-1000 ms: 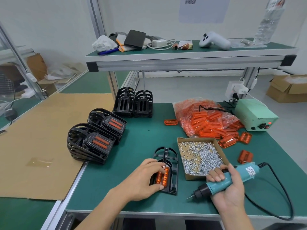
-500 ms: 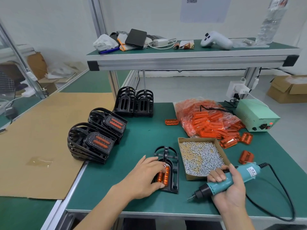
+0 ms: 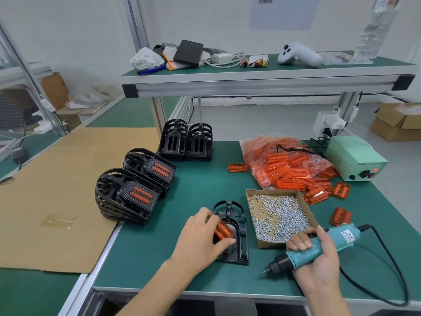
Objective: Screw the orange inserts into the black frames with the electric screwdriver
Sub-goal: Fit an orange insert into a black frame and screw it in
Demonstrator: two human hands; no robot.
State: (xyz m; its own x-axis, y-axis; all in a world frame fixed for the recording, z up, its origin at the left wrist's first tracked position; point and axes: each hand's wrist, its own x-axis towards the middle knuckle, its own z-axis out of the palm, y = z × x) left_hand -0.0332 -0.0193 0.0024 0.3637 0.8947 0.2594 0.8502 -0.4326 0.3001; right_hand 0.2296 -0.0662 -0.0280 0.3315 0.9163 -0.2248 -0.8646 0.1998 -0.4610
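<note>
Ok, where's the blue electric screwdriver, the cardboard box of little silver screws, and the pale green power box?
Blue electric screwdriver (image 3: pixel 328 244), head view, barrel.
Cardboard box of silver screws (image 3: pixel 306 207), head view, right wall.
Pale green power box (image 3: pixel 350 153), head view, top.

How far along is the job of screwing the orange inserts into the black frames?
Done: two stacks of frames with inserts on the left. In hand: the left hand holds an orange insert at the frame; the right hand grips the screwdriver. Left: empty frames and a bag of inserts.
</note>
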